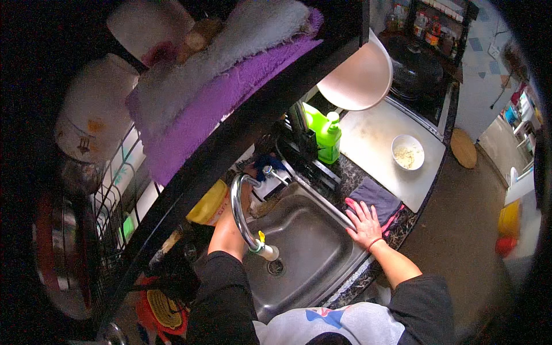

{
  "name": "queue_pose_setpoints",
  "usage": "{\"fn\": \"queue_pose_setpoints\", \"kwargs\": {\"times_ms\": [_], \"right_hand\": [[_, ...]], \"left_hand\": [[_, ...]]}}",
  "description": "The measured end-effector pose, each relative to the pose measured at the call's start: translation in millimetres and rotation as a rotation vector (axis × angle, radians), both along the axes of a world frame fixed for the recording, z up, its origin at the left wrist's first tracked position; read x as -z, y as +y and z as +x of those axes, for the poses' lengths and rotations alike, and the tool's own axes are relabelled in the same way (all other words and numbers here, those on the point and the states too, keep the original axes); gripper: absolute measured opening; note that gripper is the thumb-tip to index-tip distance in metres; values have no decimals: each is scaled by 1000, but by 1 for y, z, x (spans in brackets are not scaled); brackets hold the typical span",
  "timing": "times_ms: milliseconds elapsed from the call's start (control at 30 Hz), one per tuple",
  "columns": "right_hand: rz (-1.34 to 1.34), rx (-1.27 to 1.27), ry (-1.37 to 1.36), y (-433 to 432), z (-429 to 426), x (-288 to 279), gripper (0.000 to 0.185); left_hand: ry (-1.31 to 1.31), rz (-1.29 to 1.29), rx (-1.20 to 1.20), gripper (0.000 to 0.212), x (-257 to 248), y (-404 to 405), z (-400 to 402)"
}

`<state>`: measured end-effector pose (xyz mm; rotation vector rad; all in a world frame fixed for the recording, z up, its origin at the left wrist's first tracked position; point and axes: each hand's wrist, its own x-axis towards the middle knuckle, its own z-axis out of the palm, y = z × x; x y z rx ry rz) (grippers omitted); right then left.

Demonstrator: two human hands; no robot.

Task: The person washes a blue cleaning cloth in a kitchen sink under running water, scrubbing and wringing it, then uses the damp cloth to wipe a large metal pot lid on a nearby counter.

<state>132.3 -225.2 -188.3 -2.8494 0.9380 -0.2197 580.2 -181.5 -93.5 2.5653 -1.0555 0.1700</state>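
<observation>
My right hand (365,224) lies palm down with its fingers spread, on the right rim of the steel sink (315,228) and the near end of a folded dark grey cloth with pink edging (377,198). My left forearm (227,233) reaches behind the curved chrome faucet (237,202) to the back of the sink. Shadow and the faucet mostly hide my left hand, so its grip is unclear. Near it are a dark blue item (265,166) and a yellow packet (210,202). The faucet's white nozzle (269,253) hangs over the drain (275,267).
Right of the sink, a white bowl with pale crumbly food (407,152) stands on a cutting board (379,133). A green pump bottle (330,142) and a black rack (302,133) stand behind. Overhead, a dark shelf edge (258,103) carries a purple towel (224,108).
</observation>
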Motion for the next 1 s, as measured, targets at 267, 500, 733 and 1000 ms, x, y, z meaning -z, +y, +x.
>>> {"fn": "queue_pose_setpoints", "kwargs": {"times_ms": [267, 500, 733, 1000], "right_hand": [[7, 0, -31, 3, 5, 1, 52], [-8, -3, -42, 2, 3, 2, 53], [28, -12, -23, 5, 5, -2, 52], [-3, -8, 6, 4, 6, 0, 53]], "left_hand": [[158, -178, -69, 31, 12, 59, -116], [-262, -189, 357, 43, 95, 96, -124], [-494, 149, 783, 39, 59, 69, -128], [-690, 200, 923, 39, 89, 8, -137]]}}
